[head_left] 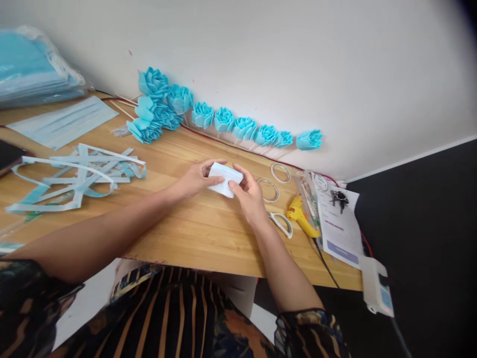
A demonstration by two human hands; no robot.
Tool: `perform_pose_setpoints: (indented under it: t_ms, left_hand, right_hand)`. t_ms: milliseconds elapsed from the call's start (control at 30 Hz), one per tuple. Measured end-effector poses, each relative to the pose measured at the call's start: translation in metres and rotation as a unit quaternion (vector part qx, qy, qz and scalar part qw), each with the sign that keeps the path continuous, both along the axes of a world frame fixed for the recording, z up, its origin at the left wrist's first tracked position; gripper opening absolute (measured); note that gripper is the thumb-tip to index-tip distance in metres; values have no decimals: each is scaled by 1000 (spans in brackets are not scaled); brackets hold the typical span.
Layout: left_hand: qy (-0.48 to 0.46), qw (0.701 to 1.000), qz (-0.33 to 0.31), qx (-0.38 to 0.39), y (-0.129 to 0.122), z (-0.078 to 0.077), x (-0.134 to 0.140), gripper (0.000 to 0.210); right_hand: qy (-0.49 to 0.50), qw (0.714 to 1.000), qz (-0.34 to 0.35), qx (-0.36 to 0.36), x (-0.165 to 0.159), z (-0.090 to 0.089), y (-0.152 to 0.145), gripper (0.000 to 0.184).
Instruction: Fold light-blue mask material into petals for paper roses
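Observation:
Above the middle of the table I hold a small folded stack of white and pale blue face-mask fabric [222, 185]. My left hand [199, 178] grips its left side, thumb on top and fingers behind. On the right side, my right hand [248, 194] pinches it with the thumb pressed on the front face; some fingers are hidden behind. Close to my right wrist lie scissors [282, 223], partly covered by the arm. Two tape rolls [280, 173] rest just beyond my right hand.
Blue fabric flowers [244, 128] on sticks line the wall. Cut strips [82, 171] pile up at left, near a flat mask sheet [67, 122] and bagged masks [33, 69]. At right are a yellow glue gun [301, 217], papers [337, 228], keys [339, 200] and a power strip [374, 286].

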State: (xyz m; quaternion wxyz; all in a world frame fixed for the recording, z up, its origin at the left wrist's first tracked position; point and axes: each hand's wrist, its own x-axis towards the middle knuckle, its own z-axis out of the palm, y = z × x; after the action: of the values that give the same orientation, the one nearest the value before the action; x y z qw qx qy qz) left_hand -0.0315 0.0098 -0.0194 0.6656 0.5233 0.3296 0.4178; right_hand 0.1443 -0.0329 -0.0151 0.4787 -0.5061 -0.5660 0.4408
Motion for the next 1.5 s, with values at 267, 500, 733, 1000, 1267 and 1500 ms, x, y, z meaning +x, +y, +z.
perform_pose_setpoints:
  t_ms: [267, 500, 733, 1000, 1267, 1500]
  left_hand:
    - [18, 1000, 11, 1, 2, 4, -4, 63]
    - [55, 998, 1, -13, 3, 10, -7, 36]
    - [68, 996, 64, 0, 3, 14, -7, 25]
    - [-19, 997, 21, -74, 2, 14, -9, 24]
    - [-106, 988, -13, -115, 3, 8, -7, 29]
    - [-124, 986, -22, -110, 0, 14, -8, 25]
  right_hand:
    - [-46, 999, -17, 20, 3, -5, 2, 55]
    - [-153, 984, -56, 71, 3, -1, -1, 53]
    - [-273, 943, -96, 166, -1, 10, -5, 48]
    - [-232, 961, -83, 129, -2, 7, -5, 48]
    - [62, 998, 0, -31, -2, 4, 0, 58]
    - [164, 983, 12, -83, -10, 13, -3, 54]
